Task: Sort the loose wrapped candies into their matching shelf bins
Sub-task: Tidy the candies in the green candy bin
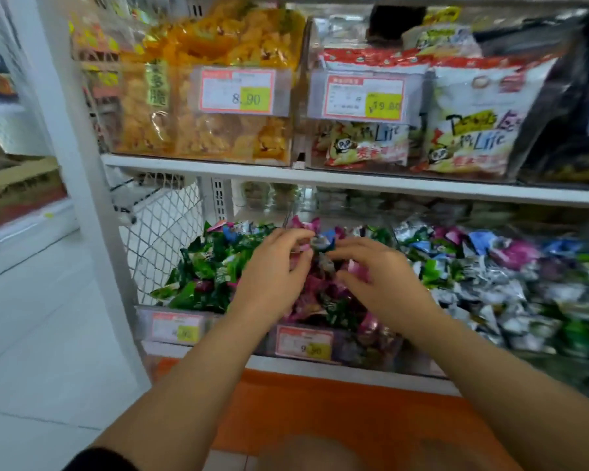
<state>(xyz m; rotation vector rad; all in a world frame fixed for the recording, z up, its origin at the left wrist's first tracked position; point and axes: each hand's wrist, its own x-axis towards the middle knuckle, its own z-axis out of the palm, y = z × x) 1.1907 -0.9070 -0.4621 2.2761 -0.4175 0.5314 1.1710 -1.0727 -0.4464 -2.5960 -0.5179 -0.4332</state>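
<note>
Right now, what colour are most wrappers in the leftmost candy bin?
Mostly green wrappers, a few purple; the head view shows them.

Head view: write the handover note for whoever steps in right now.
Left hand pinches a blue-and-silver wrapped candy above the middle bin's pink-wrapped candy pile.
Right hand is open, fingers relaxed over that pile, holding nothing visible.
Green-wrapped candy pile fills the left bin; silver-wrapped candy pile fills the right.
Done: piles are mostly sorted by colour.
Left: bin the pinched candy, then clear strays such as the purple candy among the green and the blue candy among the silver.
</note>
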